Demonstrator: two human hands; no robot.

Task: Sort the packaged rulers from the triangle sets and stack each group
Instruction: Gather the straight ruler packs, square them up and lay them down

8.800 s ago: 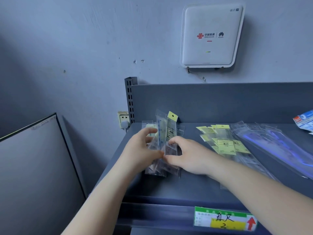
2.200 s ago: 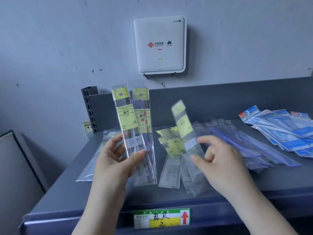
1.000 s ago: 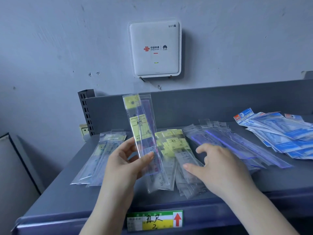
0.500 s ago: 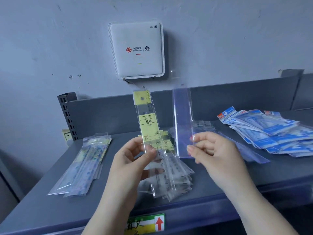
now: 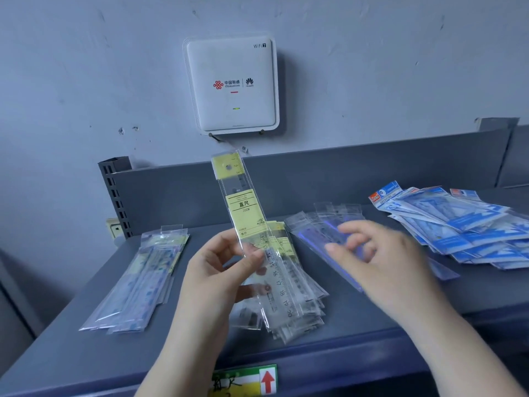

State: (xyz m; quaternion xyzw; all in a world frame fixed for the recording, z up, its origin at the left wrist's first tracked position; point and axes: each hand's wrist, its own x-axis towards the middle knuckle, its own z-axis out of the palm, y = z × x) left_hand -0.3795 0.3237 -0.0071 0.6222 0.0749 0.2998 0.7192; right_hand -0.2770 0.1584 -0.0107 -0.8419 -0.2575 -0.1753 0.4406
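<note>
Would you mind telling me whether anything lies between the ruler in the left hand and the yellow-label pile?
Nothing visible does. The left hand holds the packaged ruler upright just above the yellow-label pile; the right hand is off to the side.

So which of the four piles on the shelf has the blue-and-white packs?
The far-right pile, fanned out beside the purple-tinted sleeves; no other pile has blue-and-white packs.

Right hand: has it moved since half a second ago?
Yes. The right hand dropped its clear blue packet and lowered from the shelf back panel toward the blue-edged pile.
</note>
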